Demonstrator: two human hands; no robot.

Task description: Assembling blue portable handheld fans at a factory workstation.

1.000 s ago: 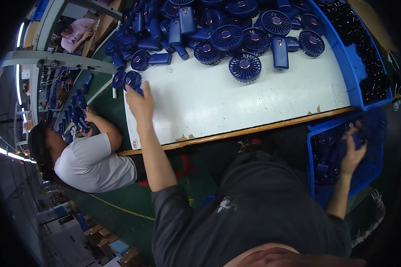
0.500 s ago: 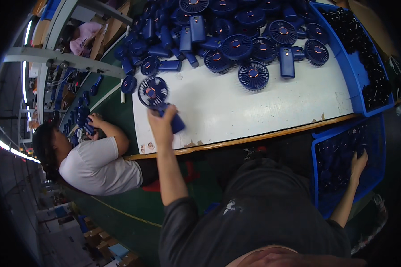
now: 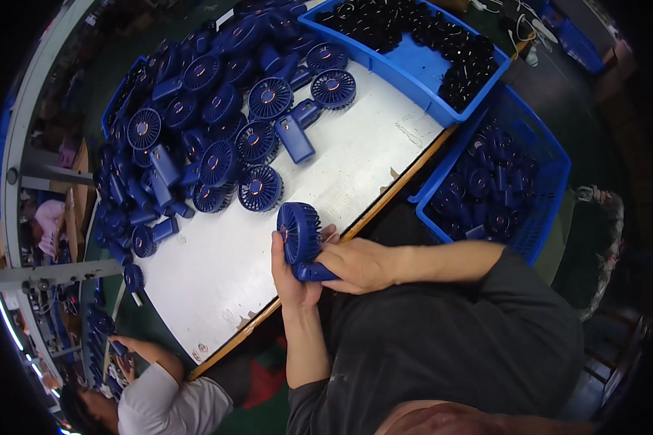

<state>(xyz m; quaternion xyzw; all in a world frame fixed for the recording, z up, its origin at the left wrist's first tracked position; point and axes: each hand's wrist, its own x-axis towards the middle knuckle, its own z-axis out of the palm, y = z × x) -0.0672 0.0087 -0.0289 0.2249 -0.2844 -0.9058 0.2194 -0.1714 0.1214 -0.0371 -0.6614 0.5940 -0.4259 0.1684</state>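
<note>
The site is a factory workshop. Indicators: a white worktable [image 3: 210, 279], chipped near its edge, carries a large pile of matching blue handheld fans [image 3: 260, 188]. A blue tray [image 3: 419, 61] of small black parts stands at its right end; a blue crate [image 3: 550, 206] of fans stands farther right. At left: a co-worker [image 3: 156, 402], a metal frame [image 3: 58, 275] and strip lights [image 3: 11, 326].

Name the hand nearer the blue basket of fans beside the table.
Right. The right hand is lower left of the basket, on the held fan; the left hand is farther left.
</note>
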